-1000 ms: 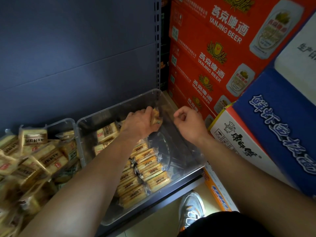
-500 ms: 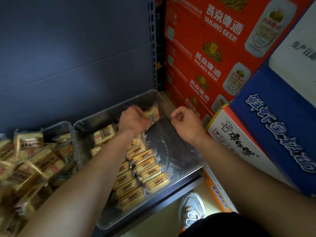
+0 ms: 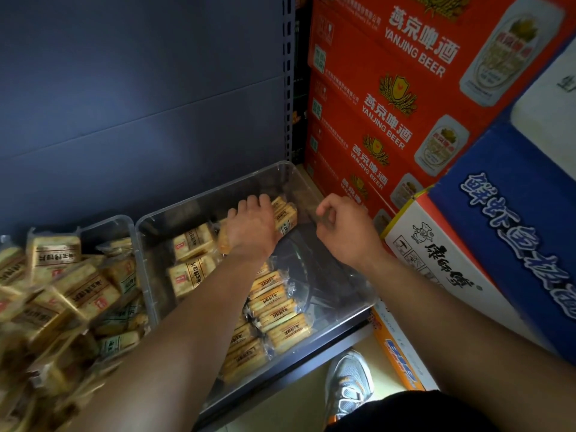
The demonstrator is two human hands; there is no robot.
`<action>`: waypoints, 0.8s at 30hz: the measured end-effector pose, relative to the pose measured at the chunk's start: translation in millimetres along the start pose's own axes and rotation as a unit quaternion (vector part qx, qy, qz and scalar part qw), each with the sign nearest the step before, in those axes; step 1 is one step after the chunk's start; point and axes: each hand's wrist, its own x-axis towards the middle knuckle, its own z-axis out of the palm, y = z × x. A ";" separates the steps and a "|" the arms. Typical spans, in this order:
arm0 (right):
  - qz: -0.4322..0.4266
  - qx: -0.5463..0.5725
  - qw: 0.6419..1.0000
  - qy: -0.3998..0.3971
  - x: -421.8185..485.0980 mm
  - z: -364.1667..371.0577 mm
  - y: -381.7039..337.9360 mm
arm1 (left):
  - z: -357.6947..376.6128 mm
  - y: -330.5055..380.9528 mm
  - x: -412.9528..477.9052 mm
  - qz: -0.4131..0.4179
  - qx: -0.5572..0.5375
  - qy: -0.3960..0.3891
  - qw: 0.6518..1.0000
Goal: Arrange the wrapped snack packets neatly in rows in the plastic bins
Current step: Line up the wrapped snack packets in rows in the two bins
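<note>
Early days yet: left hand grips yellow wrapped snack packets at the back of the clear plastic bin, right hand curled, seemingly empty, two neat rows laid, loose packets and the heaped neighbouring bin left to sort.

The right bin and the left bin are made of clear, smooth, glossy plastic. The snack packets are wrapped in shiny, crinkled transparent film. A matt dark-blue finish is seen on the back panel, and matt grey perforated metal on the shelf upright. Glossy printed cardboard is shown by the red beer cartons and the blue carton. The shoe is covered in grey mesh cloth.
</note>
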 end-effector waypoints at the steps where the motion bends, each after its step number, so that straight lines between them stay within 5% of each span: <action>1: -0.011 -0.025 1.000 -0.001 -2.5 0.2 0.2 | 0.9 0.3 0.1 0.013 0.012 0.010 1.000; 8: -0.050 -0.092 0.994 0.017 -9.5 6.7 1.6 | 4.9 -1.5 -3.3 -0.002 0.028 0.033 0.999; 16: -0.055 -0.146 0.987 0.028 -8.1 7.8 -0.9 | -8.0 3.3 -5.5 -0.021 -0.006 -0.028 0.999; 24: -0.071 -0.282 0.956 -0.023 -12.2 -15.6 -53.6 | -130.8 -84.3 -71.7 0.003 -0.118 -0.078 0.990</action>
